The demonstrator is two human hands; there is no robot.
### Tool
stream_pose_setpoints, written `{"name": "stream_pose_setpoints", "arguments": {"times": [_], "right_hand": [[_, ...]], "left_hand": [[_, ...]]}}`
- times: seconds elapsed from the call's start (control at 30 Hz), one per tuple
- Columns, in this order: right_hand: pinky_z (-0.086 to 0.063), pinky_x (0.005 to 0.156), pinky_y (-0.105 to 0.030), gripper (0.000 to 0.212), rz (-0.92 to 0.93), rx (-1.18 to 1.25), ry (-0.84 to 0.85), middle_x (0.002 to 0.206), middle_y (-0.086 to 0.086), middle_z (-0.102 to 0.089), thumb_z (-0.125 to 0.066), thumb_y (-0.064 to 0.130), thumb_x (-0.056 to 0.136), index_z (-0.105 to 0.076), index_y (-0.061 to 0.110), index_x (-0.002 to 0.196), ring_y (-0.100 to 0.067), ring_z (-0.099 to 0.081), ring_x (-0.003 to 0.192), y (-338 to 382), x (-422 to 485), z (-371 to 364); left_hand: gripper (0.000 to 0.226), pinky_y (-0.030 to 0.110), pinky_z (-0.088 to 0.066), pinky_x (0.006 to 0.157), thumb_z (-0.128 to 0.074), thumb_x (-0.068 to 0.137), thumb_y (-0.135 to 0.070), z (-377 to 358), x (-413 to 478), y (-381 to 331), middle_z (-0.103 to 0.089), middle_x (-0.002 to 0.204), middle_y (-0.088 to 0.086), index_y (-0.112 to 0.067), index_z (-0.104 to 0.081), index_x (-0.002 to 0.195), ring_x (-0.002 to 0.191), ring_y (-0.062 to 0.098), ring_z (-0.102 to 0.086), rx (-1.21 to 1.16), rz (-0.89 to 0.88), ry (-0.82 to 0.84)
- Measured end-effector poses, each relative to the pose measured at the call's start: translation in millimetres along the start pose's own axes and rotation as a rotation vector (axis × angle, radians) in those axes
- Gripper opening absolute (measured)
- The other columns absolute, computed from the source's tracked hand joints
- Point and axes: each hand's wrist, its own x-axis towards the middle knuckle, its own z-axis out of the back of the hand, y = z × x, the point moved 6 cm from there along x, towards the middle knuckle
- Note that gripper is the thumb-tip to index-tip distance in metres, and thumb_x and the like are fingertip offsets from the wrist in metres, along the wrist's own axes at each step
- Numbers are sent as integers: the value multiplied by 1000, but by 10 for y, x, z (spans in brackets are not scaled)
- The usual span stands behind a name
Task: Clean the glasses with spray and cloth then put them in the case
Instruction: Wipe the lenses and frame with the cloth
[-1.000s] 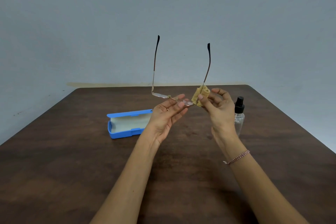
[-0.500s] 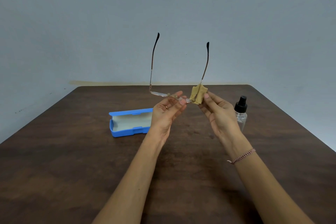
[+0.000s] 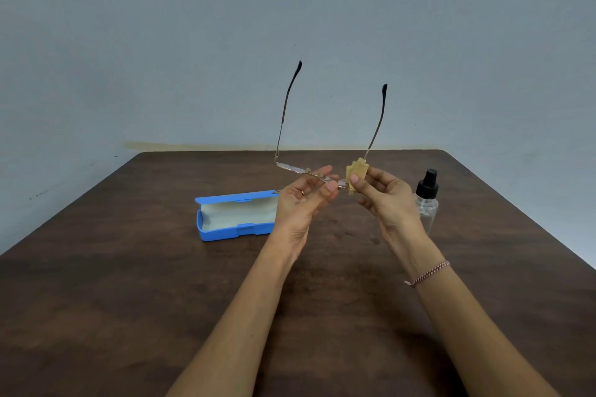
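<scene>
Thin metal-framed glasses (image 3: 292, 167) are held above the table, lenses down and both temples pointing up. My left hand (image 3: 303, 200) pinches the frame near the bridge between thumb and fingers. My right hand (image 3: 387, 196) pinches a small folded tan cloth (image 3: 356, 171) around the right lens. An open blue glasses case (image 3: 225, 232) with a pale lining lies on the table behind my left hand. A clear spray bottle (image 3: 427, 203) with a black pump top stands upright just right of my right hand.
The dark wooden table (image 3: 129, 300) runs back to a plain grey wall (image 3: 290, 26). Its far edge lies just behind the case and the bottle, and its right edge slants down the right side of the view.
The glasses have tilted a little, the left temple tip leaning further right. My right hand has shifted the cloth slightly on the right lens. Case and bottle have not moved on the table.
</scene>
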Motion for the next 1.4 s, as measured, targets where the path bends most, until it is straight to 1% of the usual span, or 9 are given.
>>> {"name": "stream_pose_setpoints", "arguments": {"times": [0.1,0.23,0.4,0.63,0.8,0.9,1.0,1.2,1.4], "right_hand": [[-49,59,-13,25,45,-19,-10,86,2,-70,-72,15,77,-65,10,101,-2,-62,72,4,-9,-1],[-53,69,-17,16,69,107,55,82,1,-73,-58,19,87,-68,7,92,-8,-66,79,28,-19,-64],[-53,72,-17,23,35,115,170,82,2,-74,-66,13,74,-67,7,96,-7,-67,79,20,-38,-121],[-53,69,-19,17,30,-23,97,83,-1,-73,-70,10,80,-69,10,97,-13,-64,76,5,-14,-61],[-52,69,-17,25,113,-9,19,90,-5,-70,-67,8,83,-65,2,107,-11,-65,78,263,114,-49],[-53,73,-21,20,152,-21,63,88,-6,-70,-68,7,83,-67,6,102,-15,-64,82,417,207,-79],[-53,71,-20,15,143,-53,98,80,2,-73,-68,6,82,-68,10,97,-10,-66,76,323,201,-103],[-53,67,-17,22,114,-215,164,79,2,-72,-70,7,80,-69,1,101,-5,-62,65,117,122,-140],[-55,74,-20,16,245,-78,-2,87,0,-71,-69,7,81,-67,9,98,-7,-69,78,348,72,-66]], "left_hand": [[28,24,-55,81,-72,62,-11,-1,-21,11,-74,92,-5,-6,-67,89,93,13,-67,-36,-11,-23],[27,23,-56,80,-70,66,-9,5,-56,23,-74,93,-2,-7,-67,92,92,14,-68,-103,-9,-59],[23,22,-56,79,-67,74,-4,52,-96,29,-74,95,2,-7,-68,97,89,12,-69,-131,-4,-72],[22,21,-55,79,-70,66,-10,94,-75,43,-73,99,-1,-9,-70,88,93,14,-68,-99,-1,-50],[30,21,-54,79,-71,68,-10,72,-67,74,-70,103,12,-7,-69,98,97,21,-66,-67,0,-41],[32,21,-54,80,-71,66,-11,69,-65,48,-70,105,11,-8,-69,98,98,19,-66,-85,10,-59],[33,20,-54,81,-72,64,-11,81,-55,24,-74,94,1,-7,-67,96,93,14,-68,-99,-10,-82],[22,22,-55,81,-72,63,-10,160,-36,3,-69,111,8,-10,-71,85,98,15,-66,-97,-4,-112],[30,23,-53,87,-72,63,-13,81,-49,3,-74,97,-3,-10,-69,92,98,15,-66,-30,18,-22]]}}
